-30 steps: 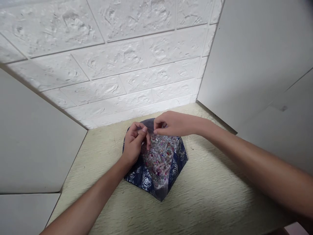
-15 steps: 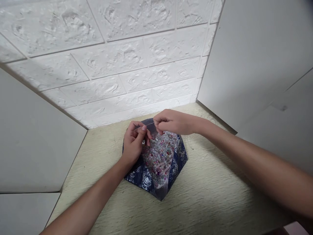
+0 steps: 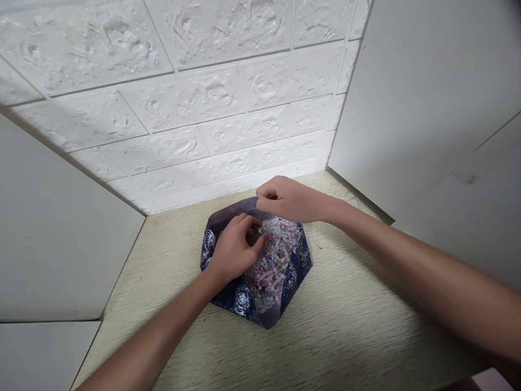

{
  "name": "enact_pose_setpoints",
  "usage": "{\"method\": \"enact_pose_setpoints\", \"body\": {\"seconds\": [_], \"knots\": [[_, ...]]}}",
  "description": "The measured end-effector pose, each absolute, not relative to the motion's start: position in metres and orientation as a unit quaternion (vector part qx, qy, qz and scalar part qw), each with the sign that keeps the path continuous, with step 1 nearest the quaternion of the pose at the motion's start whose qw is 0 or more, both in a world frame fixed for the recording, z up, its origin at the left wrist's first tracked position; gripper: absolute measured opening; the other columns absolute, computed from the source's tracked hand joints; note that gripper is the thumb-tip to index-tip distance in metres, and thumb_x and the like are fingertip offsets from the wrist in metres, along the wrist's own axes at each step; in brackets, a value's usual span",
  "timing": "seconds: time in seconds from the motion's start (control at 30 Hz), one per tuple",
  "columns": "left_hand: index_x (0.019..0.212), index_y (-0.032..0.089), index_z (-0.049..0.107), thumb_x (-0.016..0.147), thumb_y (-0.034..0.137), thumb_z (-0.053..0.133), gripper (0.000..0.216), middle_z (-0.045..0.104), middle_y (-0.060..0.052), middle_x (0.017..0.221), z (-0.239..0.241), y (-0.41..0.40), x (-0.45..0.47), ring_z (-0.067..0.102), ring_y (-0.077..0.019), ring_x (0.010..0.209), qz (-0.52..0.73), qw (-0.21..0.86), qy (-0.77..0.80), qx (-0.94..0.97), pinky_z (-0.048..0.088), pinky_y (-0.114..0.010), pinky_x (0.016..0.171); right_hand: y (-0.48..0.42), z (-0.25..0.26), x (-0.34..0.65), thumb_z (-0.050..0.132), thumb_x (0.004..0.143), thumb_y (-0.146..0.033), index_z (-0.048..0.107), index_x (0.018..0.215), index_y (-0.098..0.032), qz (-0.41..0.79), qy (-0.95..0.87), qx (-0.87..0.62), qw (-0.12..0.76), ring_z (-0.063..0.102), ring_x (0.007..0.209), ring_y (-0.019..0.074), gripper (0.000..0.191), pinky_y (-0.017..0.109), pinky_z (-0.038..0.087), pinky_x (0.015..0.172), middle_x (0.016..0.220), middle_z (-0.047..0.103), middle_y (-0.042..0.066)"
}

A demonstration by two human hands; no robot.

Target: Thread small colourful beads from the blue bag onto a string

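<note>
A: Largest items first?

B: Wall (image 3: pixel 195 81), white, brick-patterned, filling the upper frame. Bench (image 3: pixel 334 326), pale, spreading across the lower half. Container (image 3: pixel 241 302), blue, apparently folded fabric, sitting on the bench at lower centre; its mouth is gaping upward, grey lining is showing at the top, and white rose-like motifs are decorating the outside.

A: Hands?

B: Two, bare. Left hand (image 3: pixel 238 244), resting inside the container, thumb and forefinger standing apart; other fingertips are hiding, so I cannot tell whether anything is being held. Right hand (image 3: pixel 287 199), hanging over the upper-right rim, fingers curling together; what they are gripping, if anything, I cannot tell.

A: Step in hand?

B: By posture, the left hand is probably working among the beads (image 3: pixel 271 260). The next move is seemingly calling for a light, precise pinch.

A: Beads last?

B: Small, glossy, crowding the container's middle: mostly clear and pale pink, with reds and purples dotting the heap.
</note>
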State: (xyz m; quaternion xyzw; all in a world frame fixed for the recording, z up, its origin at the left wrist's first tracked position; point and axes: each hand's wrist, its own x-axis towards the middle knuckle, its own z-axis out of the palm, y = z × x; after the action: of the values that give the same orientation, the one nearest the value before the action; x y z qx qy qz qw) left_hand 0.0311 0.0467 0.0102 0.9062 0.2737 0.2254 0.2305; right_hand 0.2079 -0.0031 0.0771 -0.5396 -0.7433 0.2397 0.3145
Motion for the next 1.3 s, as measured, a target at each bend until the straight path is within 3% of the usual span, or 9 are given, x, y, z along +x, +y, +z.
{"method": "enact_pose_setpoints", "body": {"seconds": [0.17, 0.33, 0.5, 0.77, 1.1, 1.3], "knots": [[0.109, 0.019, 0.065, 0.084, 0.034, 0.059, 0.03, 0.059, -0.011, 0.107, 0.006, 0.05, 0.031, 0.055, -0.0293, 0.104, 0.181, 0.19, 0.24, 0.935, 0.045, -0.043, 0.089, -0.001, 0.076, 0.207, 0.046, 0.08, -0.022, 0.024, 0.056, -0.019, 0.229, -0.753, -0.542, 0.296, 0.019, 0.052, 0.0085, 0.033, 0.028, 0.017, 0.048, 0.054, 0.024, -0.005], [0.089, 0.019, 0.069, 0.086, 0.027, 0.056, 0.015, 0.061, -0.009, 0.098, 0.004, 0.053, 0.031, 0.058, -0.0244, 0.094, 0.19, 0.247, 0.213, 0.926, 0.046, -0.038, 0.084, -0.003, 0.077, 0.206, 0.047, 0.079, -0.021, 0.023, 0.056, -0.019, 0.232, -0.751, -0.546, 0.289, 0.019, 0.052, 0.0085, 0.033, 0.028, 0.017, 0.049, 0.055, 0.023, -0.005], [0.09, 0.019, 0.069, 0.088, 0.027, 0.055, 0.016, 0.062, -0.008, 0.103, 0.004, 0.056, 0.031, 0.057, -0.0226, 0.099, 0.273, 0.335, 0.204, 0.879, 0.044, -0.036, 0.089, -0.004, 0.076, 0.208, 0.049, 0.079, -0.021, 0.027, 0.055, -0.019, 0.233, -0.763, -0.537, 0.275, 0.02, 0.052, 0.0077, 0.032, 0.027, 0.017, 0.048, 0.054, 0.024, -0.006], [0.087, 0.019, 0.072, 0.084, 0.03, 0.063, 0.014, 0.066, -0.004, 0.085, 0.011, 0.056, 0.031, 0.057, -0.0165, 0.083, 0.362, 0.486, 0.232, 0.761, 0.043, -0.029, 0.078, -0.007, 0.08, 0.208, 0.048, 0.082, -0.026, 0.037, 0.058, -0.018, 0.235, -0.767, -0.531, 0.272, 0.024, 0.052, 0.0078, 0.027, 0.026, 0.02, 0.05, 0.055, 0.032, -0.005], [0.082, 0.02, 0.074, 0.078, 0.027, 0.07, 0.009, 0.067, -0.002, 0.081, 0.01, 0.056, 0.031, 0.058, -0.0149, 0.079, 0.39, 0.506, 0.235, 0.732, 0.045, -0.027, 0.073, -0.006, 0.081, 0.211, 0.053, 0.077, -0.02, 0.048, 0.057, -0.017, 0.211, -0.756, -0.551, 0.281, 0.024, 0.051, 0.0071, 0.021, 0.027, 0.02, 0.051, 0.051, 0.033, -0.006], [0.076, 0.019, 0.072, 0.077, 0.027, 0.071, 0.009, 0.064, -0.001, 0.076, 0.009, 0.056, 0.031, 0.055, -0.0129, 0.074, 0.395, 0.505, 0.23, 0.732, 0.042, -0.025, 0.069, -0.007, 0.08, 0.21, 0.053, 0.076, -0.022, 0.04, 0.053, -0.018, 0.221, -0.76, -0.54, 0.286, 0.021, 0.05, 0.0069, 0.027, 0.027, 0.017, 0.048, 0.05, 0.03, -0.007]]}}
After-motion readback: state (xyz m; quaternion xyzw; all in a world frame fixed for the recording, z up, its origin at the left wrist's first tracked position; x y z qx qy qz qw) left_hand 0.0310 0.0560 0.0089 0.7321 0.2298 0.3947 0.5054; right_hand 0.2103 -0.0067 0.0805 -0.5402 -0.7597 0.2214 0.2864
